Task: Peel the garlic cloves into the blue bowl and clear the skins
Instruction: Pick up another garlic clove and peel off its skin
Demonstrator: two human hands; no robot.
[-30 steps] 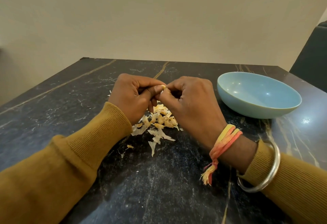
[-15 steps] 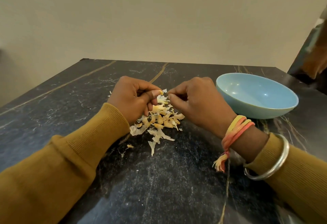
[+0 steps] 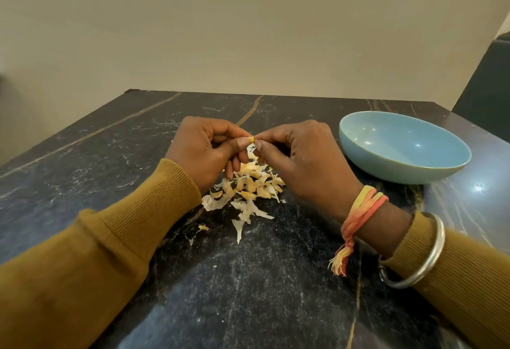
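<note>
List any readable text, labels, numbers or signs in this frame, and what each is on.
None: no text, label, brand or number shows anywhere.
The bowl, table, bangle and wrist thread are all unmarked.

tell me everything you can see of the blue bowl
The blue bowl is shallow, round and pale blue, smooth and glossy with small light spots inside; ceramic or plastic, I cannot tell. It stands upright on the dark marbled table, holds nothing visible, and sits right of the right hand, which does not touch it.
</note>
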